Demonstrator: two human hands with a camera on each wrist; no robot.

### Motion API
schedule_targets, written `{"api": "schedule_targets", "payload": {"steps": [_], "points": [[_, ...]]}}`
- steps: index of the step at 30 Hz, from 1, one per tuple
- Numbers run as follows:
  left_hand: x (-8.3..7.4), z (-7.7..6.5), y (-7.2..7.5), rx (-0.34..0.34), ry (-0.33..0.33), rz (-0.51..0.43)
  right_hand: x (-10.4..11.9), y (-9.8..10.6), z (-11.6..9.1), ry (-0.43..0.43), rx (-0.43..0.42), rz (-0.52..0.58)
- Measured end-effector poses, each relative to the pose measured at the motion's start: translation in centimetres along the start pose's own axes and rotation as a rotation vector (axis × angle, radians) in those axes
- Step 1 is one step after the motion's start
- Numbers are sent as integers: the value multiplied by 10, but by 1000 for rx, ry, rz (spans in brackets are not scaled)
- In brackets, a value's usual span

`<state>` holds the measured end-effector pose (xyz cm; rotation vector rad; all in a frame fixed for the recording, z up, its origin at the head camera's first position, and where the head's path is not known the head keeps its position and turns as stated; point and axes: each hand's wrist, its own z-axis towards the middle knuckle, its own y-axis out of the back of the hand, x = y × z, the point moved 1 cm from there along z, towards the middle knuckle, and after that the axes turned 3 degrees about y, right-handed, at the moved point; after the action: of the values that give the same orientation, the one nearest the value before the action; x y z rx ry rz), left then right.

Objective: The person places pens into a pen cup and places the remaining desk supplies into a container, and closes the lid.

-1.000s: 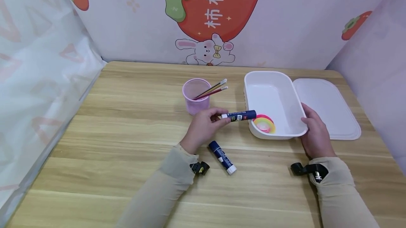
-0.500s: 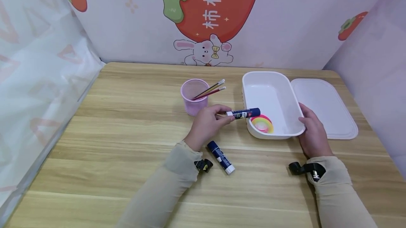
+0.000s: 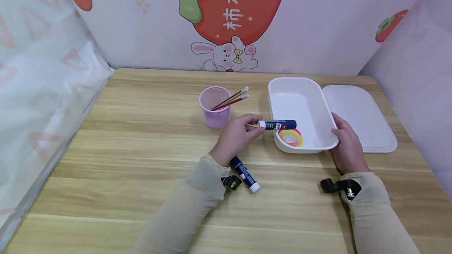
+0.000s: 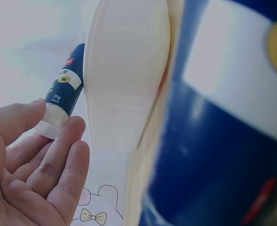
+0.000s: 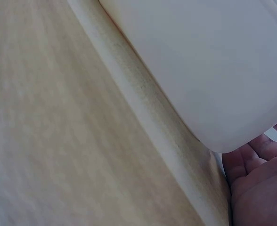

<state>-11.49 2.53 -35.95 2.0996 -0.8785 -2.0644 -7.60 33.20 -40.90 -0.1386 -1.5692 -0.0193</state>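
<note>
My left hand [image 3: 237, 135] pinches a dark blue glue stick [image 3: 281, 125] by its white end; the blue end reaches over the left rim of a white plastic box [image 3: 319, 148]. In the left wrist view the glue stick [image 4: 65, 87] shows between thumb and fingertips, beside the box wall [image 4: 124, 80]. My right hand [image 3: 349, 144] grips the box at its near right corner, thumb by the rim; its other fingers are mostly hidden. Inside the box lies a round, rainbow-coloured thing [image 3: 290, 137]. A second glue stick [image 3: 245, 174] lies on the table near my left wrist.
A pink cup [image 3: 216, 118] with several pencils [image 3: 233, 100] leaning in it stands left of the box. The flat white lid [image 3: 360, 116] lies to the box's right. A printed cloth [image 3: 318, 22] hangs behind the wooden table [image 3: 116, 148].
My left hand has moved right with the glue stick, bringing its blue end from the box's left rim to farther over the inside. My right hand stays at the box corner.
</note>
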Motion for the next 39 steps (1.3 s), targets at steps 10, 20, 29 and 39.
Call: {"api": "schedule_targets", "payload": {"steps": [10,20,29,39], "points": [[-8,3,-6,8,8,19,-1,-1,0,48,13,82],[-9,4,-14,13,-9,18,0,0,0,19,0,33],[-12,5,-18,18,-10,39,1,-1,0,-14,-4,-6],[-12,5,-22,32,-6,50,1,0,1,2,2,17]]}}
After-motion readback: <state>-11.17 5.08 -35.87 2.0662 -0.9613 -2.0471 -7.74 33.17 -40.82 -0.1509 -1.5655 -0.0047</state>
